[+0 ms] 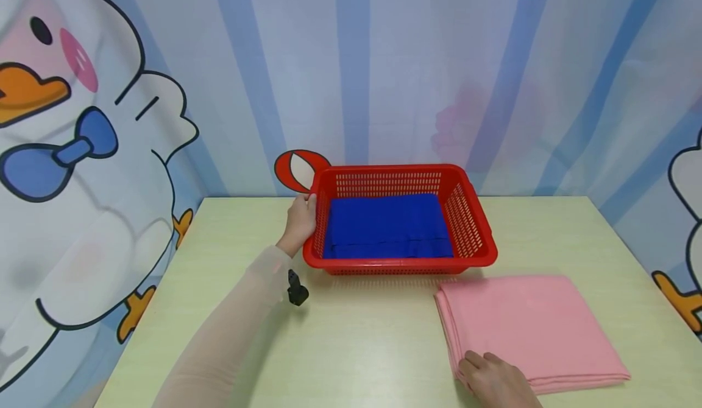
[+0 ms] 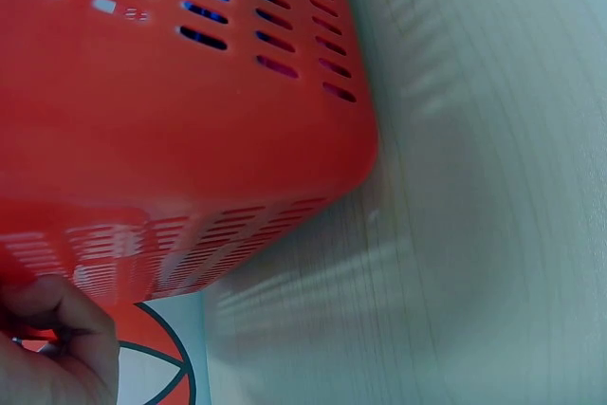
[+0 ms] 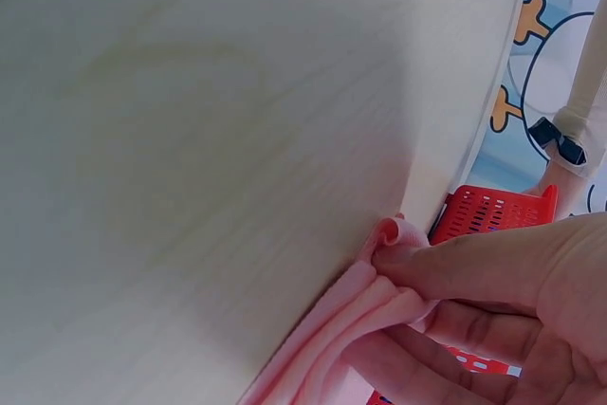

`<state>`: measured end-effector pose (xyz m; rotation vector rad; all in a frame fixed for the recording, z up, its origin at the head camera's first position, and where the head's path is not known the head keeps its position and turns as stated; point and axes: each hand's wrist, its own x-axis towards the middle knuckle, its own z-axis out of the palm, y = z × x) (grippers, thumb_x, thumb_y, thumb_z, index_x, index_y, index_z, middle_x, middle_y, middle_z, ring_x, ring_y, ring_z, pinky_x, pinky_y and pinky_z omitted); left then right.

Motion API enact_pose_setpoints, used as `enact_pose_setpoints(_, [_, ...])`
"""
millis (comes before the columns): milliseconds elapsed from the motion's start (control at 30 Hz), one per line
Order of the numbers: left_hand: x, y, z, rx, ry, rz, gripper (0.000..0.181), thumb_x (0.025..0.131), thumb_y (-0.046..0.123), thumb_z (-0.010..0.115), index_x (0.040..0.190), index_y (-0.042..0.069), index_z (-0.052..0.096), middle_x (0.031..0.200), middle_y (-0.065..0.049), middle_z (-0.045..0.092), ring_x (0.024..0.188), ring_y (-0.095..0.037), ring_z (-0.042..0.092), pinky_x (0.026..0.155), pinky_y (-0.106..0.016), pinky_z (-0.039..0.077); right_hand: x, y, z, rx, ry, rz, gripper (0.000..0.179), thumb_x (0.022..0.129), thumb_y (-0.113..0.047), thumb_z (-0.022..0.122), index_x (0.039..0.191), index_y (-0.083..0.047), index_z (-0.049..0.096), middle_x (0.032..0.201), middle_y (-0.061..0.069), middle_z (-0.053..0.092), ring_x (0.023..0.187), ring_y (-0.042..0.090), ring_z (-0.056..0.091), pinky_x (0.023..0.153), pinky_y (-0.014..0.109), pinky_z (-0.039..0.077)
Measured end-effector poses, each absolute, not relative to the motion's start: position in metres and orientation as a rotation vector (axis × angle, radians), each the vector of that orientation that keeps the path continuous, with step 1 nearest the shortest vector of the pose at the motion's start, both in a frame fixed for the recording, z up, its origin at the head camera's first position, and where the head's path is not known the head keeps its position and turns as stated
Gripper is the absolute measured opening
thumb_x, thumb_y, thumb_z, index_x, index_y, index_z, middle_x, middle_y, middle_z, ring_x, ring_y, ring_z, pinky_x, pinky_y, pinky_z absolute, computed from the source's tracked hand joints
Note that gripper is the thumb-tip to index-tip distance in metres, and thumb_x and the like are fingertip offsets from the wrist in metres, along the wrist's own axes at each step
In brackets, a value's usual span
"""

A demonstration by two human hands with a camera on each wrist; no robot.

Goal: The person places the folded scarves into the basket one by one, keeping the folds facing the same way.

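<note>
A red plastic basket (image 1: pixel 400 263) with slotted walls stands at the back middle of the table. Inside it lies a folded blue cloth (image 1: pixel 389 225). My left hand (image 1: pixel 300 220) grips the basket's left rim; in the left wrist view its curled fingers (image 2: pixel 62 315) show at the lower left. At the front right lies a pink cloth (image 1: pixel 532 329), folded into a flat, layered stack. My right hand (image 1: pixel 496 380) is at its near left corner. In the right wrist view, thumb and fingers (image 3: pixel 417 272) pinch the edge of the pink layers.
The pale wooden table (image 1: pixel 351 347) runs back to a curtain (image 1: pixel 395 79) printed with stripes and cartoon ducks. A small black device (image 1: pixel 297 288) sits at the left wrist. The basket stands just behind the pink cloth's far left corner.
</note>
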<state>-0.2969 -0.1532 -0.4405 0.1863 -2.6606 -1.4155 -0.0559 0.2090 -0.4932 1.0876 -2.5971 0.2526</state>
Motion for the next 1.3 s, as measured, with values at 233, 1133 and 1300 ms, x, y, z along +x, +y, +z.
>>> enact_pose_setpoints(233, [-0.297,-0.154,-0.441,0.187,-2.672,-1.413,0.044,0.111,0.025,0.033,0.128,-0.012,0.049,0.105,-0.026,0.061,0.091,-0.036,0.065,0.081,-0.045,0.057,-0.056,0.208,-0.494,1.082,-2.605,0.234,0.034,0.064,-0.001,0.086,0.068,-0.014,0.055,0.069,-0.008,0.044,0.055,0.002,0.027,0.043,0.013,0.026])
enact_pose_setpoints(1133, [-0.294,-0.155,-0.438,0.172,-2.677,-1.441,0.045,0.111,0.027,0.033,0.128,-0.011,0.048,0.103,-0.025,0.061,0.086,-0.036,0.067,0.076,-0.043,0.059,-0.056,0.194,-0.485,1.128,-2.791,0.216,0.022,0.078,-0.01,0.081,0.072,-0.011,0.06,0.07,-0.006,0.048,0.056,0.004,0.031,0.046,0.015,0.031])
enact_pose_setpoints(1300, [-0.295,-0.155,-0.438,0.161,-2.676,-1.429,0.045,0.111,0.027,0.032,0.128,-0.012,0.048,0.103,-0.025,0.06,0.086,-0.036,0.067,0.076,-0.043,0.059,-0.056,0.194,-0.486,1.154,-2.702,0.23,0.028,0.079,-0.028,0.082,0.071,-0.012,0.06,0.069,-0.007,0.048,0.056,0.001,0.03,0.045,0.014,0.03])
